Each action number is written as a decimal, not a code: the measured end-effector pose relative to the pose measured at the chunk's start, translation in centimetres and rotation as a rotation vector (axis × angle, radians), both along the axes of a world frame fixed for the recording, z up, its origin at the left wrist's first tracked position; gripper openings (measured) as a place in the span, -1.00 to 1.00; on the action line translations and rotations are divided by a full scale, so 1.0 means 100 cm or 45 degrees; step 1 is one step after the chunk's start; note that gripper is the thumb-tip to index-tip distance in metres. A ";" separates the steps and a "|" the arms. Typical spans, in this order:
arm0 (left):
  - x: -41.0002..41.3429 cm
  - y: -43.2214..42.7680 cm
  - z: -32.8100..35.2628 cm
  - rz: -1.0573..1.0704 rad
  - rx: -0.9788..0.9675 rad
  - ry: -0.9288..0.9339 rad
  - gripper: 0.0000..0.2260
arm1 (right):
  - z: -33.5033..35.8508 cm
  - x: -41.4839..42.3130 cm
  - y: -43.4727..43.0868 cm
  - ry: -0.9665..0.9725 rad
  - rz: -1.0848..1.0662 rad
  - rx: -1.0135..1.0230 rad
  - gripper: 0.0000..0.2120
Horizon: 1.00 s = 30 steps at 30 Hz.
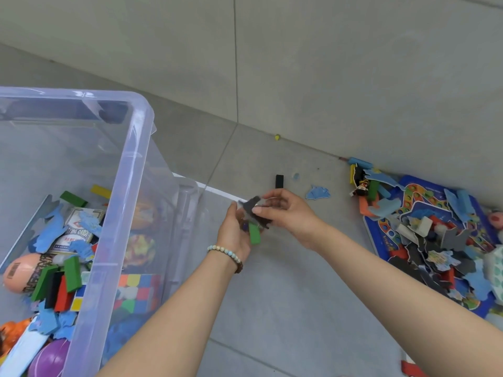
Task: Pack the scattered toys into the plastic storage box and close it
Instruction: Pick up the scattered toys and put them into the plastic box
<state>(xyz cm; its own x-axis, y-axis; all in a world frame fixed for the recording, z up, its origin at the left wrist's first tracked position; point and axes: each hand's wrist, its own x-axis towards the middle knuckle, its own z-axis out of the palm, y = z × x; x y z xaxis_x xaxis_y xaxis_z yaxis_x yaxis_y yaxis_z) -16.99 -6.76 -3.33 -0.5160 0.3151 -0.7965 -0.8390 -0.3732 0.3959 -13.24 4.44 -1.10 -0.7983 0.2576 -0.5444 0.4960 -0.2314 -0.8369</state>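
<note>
A clear plastic storage box (pixel 128 164) stands open at the left, holding blocks, balls, a card pack, a colour cube and blue puzzle pieces. Over the floor beside it, my left hand (pixel 235 231) holds a green block (pixel 254 233) and dark puzzle pieces (pixel 251 206) in its curled fingers. My right hand (pixel 285 210) pinches those dark pieces from the right. A black block (pixel 279 181) and a blue puzzle piece (pixel 318 192) lie on the floor just beyond my hands.
A pile of puzzle pieces, blocks and a small figure lies on a blue game board (pixel 424 240) at the right, against the grey wall (pixel 326 63). A small yellow bit (pixel 277 137) sits at the wall's foot. A red piece (pixel 411 369) lies at the bottom right.
</note>
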 end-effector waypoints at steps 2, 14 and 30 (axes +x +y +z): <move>-0.001 0.001 0.000 0.037 0.032 -0.045 -0.59 | -0.001 -0.004 0.001 0.013 -0.017 0.266 -0.80; 0.003 -0.008 -0.004 0.126 -0.061 -0.058 -0.76 | -0.037 -0.008 0.027 -0.333 0.660 1.237 -0.63; 0.002 -0.003 -0.003 0.108 -0.071 -0.045 -0.69 | -0.031 0.011 0.029 -0.143 0.394 0.997 -0.55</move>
